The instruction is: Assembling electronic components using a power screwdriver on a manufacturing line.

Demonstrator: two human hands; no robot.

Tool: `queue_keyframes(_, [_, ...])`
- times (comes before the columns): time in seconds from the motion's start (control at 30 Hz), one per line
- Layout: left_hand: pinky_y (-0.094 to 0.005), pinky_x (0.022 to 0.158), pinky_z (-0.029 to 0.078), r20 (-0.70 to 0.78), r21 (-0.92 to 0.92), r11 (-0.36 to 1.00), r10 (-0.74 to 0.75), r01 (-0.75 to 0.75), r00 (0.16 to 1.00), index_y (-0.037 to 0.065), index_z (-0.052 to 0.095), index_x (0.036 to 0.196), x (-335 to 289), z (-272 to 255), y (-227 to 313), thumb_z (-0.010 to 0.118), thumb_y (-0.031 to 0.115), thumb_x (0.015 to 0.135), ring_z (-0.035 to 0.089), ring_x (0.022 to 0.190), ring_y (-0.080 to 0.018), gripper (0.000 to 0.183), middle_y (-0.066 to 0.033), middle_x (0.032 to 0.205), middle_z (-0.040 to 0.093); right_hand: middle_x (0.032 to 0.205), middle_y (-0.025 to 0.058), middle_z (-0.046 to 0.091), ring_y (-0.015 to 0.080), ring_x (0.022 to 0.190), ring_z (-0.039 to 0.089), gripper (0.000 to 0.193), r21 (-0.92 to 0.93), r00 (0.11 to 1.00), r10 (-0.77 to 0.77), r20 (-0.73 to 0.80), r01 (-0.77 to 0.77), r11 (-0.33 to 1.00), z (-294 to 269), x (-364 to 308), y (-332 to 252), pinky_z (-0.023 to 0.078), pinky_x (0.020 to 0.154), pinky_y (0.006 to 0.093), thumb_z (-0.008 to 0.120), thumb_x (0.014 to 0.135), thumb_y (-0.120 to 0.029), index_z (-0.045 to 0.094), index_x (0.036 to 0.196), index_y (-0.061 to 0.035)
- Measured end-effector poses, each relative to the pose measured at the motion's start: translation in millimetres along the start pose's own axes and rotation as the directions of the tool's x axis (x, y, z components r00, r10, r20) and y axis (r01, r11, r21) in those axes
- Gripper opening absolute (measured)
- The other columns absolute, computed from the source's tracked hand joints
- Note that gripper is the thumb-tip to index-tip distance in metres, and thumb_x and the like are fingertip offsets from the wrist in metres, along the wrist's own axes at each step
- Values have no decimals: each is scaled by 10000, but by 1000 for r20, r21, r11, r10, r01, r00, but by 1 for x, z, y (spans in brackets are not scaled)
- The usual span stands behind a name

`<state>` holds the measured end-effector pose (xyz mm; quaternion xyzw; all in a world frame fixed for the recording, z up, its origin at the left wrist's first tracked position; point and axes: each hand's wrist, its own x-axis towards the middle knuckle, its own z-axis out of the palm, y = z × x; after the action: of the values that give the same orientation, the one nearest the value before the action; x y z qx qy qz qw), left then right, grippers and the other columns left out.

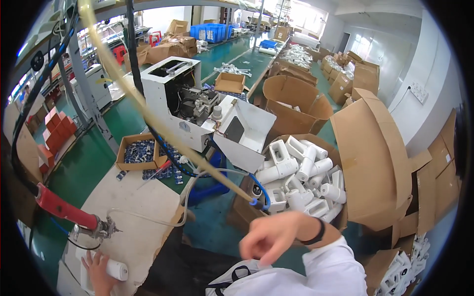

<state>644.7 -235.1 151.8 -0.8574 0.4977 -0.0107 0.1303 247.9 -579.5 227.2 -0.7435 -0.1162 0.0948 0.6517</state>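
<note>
At the lower left, my left hand (98, 274) rests with its fingers across a white plastic housing (117, 270), which lies on a pale work board (140, 200). Just above that hand hangs a red power screwdriver (69, 211) with a metal head. My right hand (270, 238) is in the air at lower centre, with its fingers curled in; whatever may be inside them is hidden. Beyond it, a cardboard carton holds several white housings with looped handles (277, 167).
A white machine with an opened cover (173, 106) stands ahead. Left of its base, a small box (139, 152) holds blue parts, with more loose beside it. A yellowish hose (148, 116) crosses the view. Large cartons (368, 158) stand at the right.
</note>
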Motion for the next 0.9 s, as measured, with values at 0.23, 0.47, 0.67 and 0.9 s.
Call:
queue_keyframes(0.23, [-525, 1051, 305, -160, -364, 925, -182, 114, 970, 32, 644, 1035, 66, 34, 22, 850, 403, 427, 485, 1126, -434, 741, -189, 1168, 582, 1021, 169, 564, 338, 897, 589, 475, -681, 567, -688, -453, 277, 678, 36, 196, -22, 497, 739, 386, 693, 793, -215, 495, 1177, -17])
queue_keyframes(0.47, [-457, 828, 487, -175, -440, 878, -291, 189, 941, 69, 654, 1050, 78, 7, 61, 800, 477, 579, 623, 949, -367, 640, -184, 990, 665, 1279, 223, 473, 368, 1117, 527, 835, -430, 365, -584, -725, 423, 798, 6, 378, -16, 436, 974, 398, 764, 699, -162, 320, 1394, -36])
queue_keyframes(0.67, [-431, 791, 494, -68, -422, 857, -357, 298, 932, 62, 647, 928, 89, 7, 63, 733, 518, 636, 647, 863, -320, 548, -153, 890, 668, 878, 81, 602, 174, 772, 605, 474, -501, 442, -595, -671, 321, 804, -16, 421, -4, 501, 686, 296, 706, 737, -97, 536, 1170, -9])
queue_keyframes(0.9, [-419, 829, 463, -23, -424, 812, -454, 402, 891, 49, 635, 948, 82, 11, 55, 698, 524, 674, 639, 893, -298, 551, -123, 941, 663, 758, 0, 588, 43, 614, 517, 283, -220, 517, -515, -684, 527, 821, 9, 427, 1, 428, 544, 222, 674, 811, -55, 571, 1072, -18])
